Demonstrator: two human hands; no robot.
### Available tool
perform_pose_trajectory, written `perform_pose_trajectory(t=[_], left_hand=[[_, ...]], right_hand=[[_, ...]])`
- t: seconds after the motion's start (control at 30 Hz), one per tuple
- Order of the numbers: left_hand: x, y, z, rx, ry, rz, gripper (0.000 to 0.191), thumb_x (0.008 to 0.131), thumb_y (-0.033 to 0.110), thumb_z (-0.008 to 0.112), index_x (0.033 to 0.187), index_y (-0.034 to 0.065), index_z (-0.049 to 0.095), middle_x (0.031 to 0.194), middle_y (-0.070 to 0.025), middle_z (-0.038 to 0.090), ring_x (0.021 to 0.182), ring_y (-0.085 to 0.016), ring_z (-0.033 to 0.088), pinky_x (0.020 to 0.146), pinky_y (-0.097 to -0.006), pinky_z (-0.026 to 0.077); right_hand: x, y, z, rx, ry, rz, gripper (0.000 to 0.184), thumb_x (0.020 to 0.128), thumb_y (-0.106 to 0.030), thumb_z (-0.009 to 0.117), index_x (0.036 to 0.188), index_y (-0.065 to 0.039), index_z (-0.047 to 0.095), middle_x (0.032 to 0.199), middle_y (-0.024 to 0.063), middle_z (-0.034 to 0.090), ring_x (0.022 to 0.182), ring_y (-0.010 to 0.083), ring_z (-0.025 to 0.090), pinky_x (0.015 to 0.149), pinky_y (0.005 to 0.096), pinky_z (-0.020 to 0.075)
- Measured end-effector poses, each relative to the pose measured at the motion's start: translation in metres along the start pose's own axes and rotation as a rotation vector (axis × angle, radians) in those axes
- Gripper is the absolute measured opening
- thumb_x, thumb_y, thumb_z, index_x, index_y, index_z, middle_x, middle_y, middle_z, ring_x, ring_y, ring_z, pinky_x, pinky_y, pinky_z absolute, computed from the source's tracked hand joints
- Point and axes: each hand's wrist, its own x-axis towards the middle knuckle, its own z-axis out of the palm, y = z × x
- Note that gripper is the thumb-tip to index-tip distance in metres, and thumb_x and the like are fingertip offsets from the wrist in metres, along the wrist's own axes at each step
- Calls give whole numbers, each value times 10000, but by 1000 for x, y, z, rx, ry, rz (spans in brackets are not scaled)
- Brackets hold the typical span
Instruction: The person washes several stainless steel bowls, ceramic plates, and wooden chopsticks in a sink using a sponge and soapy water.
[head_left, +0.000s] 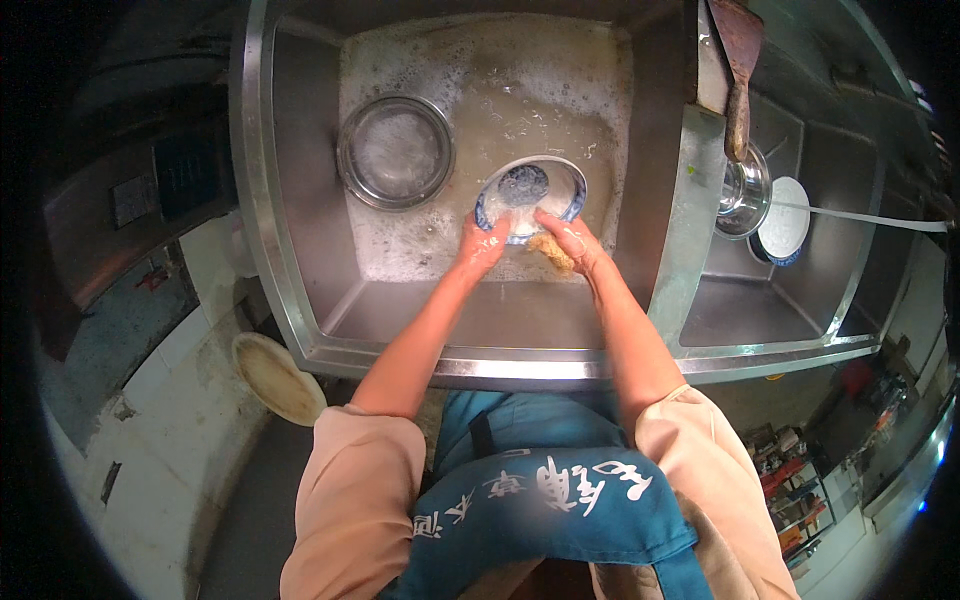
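Note:
Between my two hands a white bowl with blue patterning (556, 196) is tilted with its inside facing up. My left hand (484, 244) grips its near left rim, thumb over the inside. On the near right, my right hand (574, 241) holds the same rim and also has a yellowish scrubbing pad (551, 253) beneath the palm. Both hands are wet. Below the bowl, cloudy, sudsy water covers the bottom of the stainless steel sink basin (457, 315). A round metal bowl (396, 152) sits in that water, left of my hands.
In the right-hand basin (757, 307) are a shiny metal bowl (746, 191) and a white dish (784, 217). A wooden-handled scraper (739, 112) lies over the divider (679, 225). A round board (277, 379) leans below the sink's left corner.

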Motion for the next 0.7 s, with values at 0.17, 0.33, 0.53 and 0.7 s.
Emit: perform_pose_trajectory(t=[0.17, 0.33, 0.53, 0.7], left_hand=[[-3, 37, -37, 406, -121, 481, 565, 675, -125, 544, 1183, 120, 493, 1009, -171, 609, 951, -332, 601, 780, -352, 478], [19, 43, -44, 807, -95, 544, 532, 685, -100, 543, 1156, 135, 470, 1022, -174, 589, 933, -392, 559, 758, -443, 473], [40, -22, -32, 782, 5, 339, 629, 733, -55, 479, 1311, 165, 369, 1188, -214, 516, 1001, -387, 559, 827, -432, 477], [34, -43, -16, -420, -15, -505, 478, 795, -36, 464, 1260, 64, 414, 1121, -125, 571, 976, -295, 596, 870, -405, 505]], right_hand=[[-3, -36, -2, -14, -146, -70, 327, 838, -50, 586, 1162, -15, 563, 1065, 55, 626, 975, 141, 574, 850, 258, 467], [-16, -39, 5, -629, -39, -674, 423, 813, -101, 569, 1233, -149, 543, 1273, 160, 502, 1199, 253, 469, 956, 313, 411], [-41, -48, 20, -910, -57, -620, 533, 797, -206, 594, 1301, -260, 427, 1343, 143, 418, 1054, 319, 550, 844, 408, 483], [-56, -42, 6, -850, 229, -494, 651, 794, -240, 592, 1363, -109, 303, 1305, 221, 428, 1055, 398, 530, 874, 440, 455]])
